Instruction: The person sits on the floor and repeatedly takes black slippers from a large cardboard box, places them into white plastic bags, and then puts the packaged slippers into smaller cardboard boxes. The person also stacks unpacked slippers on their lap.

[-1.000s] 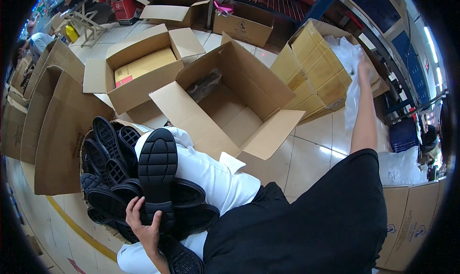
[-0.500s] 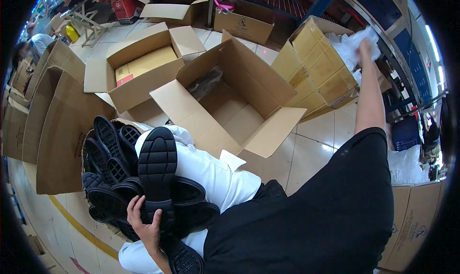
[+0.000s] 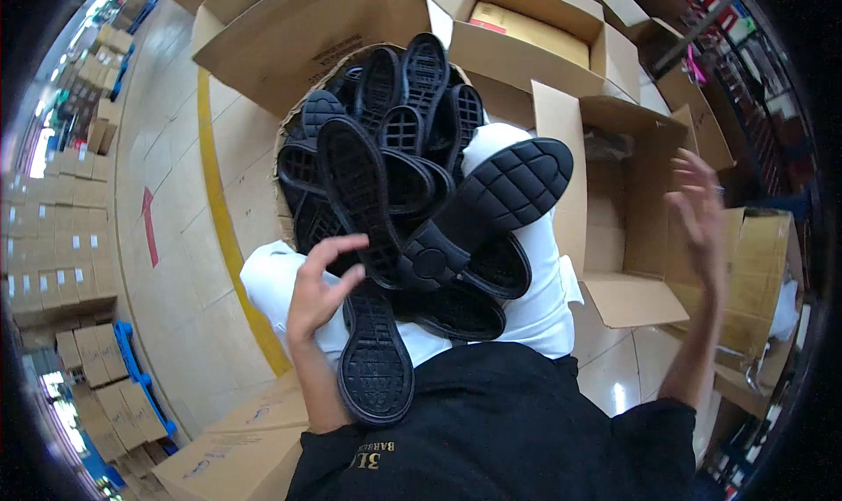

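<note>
Black shoe soles fill a round, cardboard-edged container [image 3: 282, 163] between my white-clad legs. My left hand [image 3: 320, 291] is at the near side of the pile with thumb and forefinger apart. Its fingertips are close to an upturned, hollow-backed sole [image 3: 358, 172]; whether they touch it I cannot tell. A sole with its grooved tread up [image 3: 504, 194] lies slantwise across the pile toward my right knee. Another sole [image 3: 377, 361] rests beside my left forearm. Raised in front of the open carton, my right hand [image 3: 699, 203] is empty, its fingers stretched out.
An open carton [image 3: 605, 238] stands at my right, with a taped yellowish box [image 3: 754, 282] beyond it. Farther off is a carton [image 3: 535, 36] with a flat yellow-brown package inside. Tall cardboard [image 3: 289, 28] stands behind the soles. A yellow floor line [image 3: 215, 185] runs at left.
The view has turned left. My right hand has come back from the clear plastic at the taped box. My left hand has let go of the grooved sole, which now leans right.
</note>
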The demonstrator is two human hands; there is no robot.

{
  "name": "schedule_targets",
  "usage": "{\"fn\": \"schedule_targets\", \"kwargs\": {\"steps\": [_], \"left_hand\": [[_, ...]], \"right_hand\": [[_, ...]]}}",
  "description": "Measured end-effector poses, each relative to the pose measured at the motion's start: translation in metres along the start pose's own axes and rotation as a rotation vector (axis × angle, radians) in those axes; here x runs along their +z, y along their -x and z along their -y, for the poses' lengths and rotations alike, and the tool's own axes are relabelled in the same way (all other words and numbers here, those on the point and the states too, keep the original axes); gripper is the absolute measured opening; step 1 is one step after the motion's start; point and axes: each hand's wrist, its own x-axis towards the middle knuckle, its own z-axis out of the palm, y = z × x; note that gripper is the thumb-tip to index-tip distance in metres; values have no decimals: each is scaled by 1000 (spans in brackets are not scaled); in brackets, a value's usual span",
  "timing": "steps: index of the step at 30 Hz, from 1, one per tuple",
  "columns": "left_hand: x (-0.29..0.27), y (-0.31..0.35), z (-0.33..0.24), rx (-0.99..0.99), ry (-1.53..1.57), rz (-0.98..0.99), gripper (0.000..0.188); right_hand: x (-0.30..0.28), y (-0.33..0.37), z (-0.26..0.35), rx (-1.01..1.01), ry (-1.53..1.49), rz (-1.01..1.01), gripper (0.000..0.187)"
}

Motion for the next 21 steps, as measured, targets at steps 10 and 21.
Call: {"fn": "schedule_targets", "kwargs": {"steps": [10,21], "left_hand": [[-21,61,45,403,662,575,77],[-26,60,39,355,1031,49,16]], "right_hand": [[123,-48,71,214,-896,372,49],[42,-119,144,-323,-1033,-259,44]]}}
